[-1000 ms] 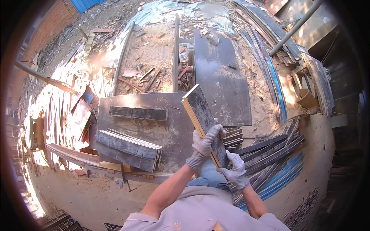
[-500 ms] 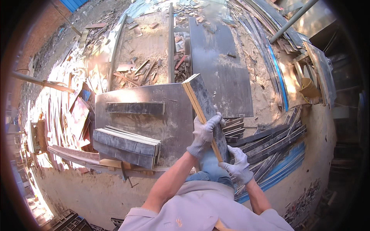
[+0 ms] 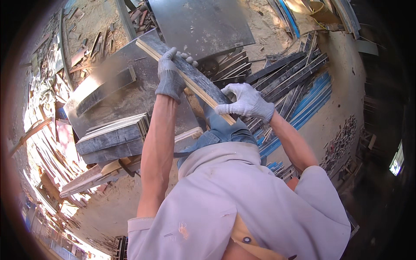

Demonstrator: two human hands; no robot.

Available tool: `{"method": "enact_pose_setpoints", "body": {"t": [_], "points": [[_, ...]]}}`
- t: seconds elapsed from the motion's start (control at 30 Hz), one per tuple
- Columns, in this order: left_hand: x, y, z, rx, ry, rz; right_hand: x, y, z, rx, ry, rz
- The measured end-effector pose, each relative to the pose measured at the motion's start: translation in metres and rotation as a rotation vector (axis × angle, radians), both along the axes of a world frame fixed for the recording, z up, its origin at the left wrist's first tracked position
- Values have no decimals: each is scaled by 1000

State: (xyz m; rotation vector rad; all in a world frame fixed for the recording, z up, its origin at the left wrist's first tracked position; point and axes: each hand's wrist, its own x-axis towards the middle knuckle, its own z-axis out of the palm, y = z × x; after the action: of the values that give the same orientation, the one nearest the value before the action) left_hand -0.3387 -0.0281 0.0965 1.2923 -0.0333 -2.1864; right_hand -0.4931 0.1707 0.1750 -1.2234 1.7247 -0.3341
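Both my hands wear pale knit gloves and hold a small stack of dark-faced plywood strips in front of my body. The stack slants from upper left to lower right, its pale layered edge facing me. My left hand wraps around it near the far end, fingertips on the dark face. Near the close end, my right hand grips it, with the thumb across the pale edge. Left of my left forearm, a thicker stack of similar strips lies on a dark board, with a single dark strip beyond it.
A large dark sheet lies ahead. Dark strips and blue strips are heaped on the ground to the right. Wood scraps crowd the left side, and a wooden beam edges the dark board.
The view has turned and shifted, so the dark board sits further left. The held strips have swung, their far end now pointing left. My right hand has closed more around the near end.
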Motion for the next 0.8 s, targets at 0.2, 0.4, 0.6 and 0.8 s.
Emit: {"method": "enact_pose_setpoints", "body": {"t": [0.2,0.4,0.6,0.8], "points": [[-5,7,-20,104,-29,-17,9,-14,-26,116,-253,-129],[-24,8,-24,105,0,-60,7,-11,-38,258,-466,-189],[-35,18,-23,72,1,-23,-2,6,-63,124,-88,-61],[-45,11,-45,-135,-124,-77,-7,-17,-52,201,195,-52]]}}
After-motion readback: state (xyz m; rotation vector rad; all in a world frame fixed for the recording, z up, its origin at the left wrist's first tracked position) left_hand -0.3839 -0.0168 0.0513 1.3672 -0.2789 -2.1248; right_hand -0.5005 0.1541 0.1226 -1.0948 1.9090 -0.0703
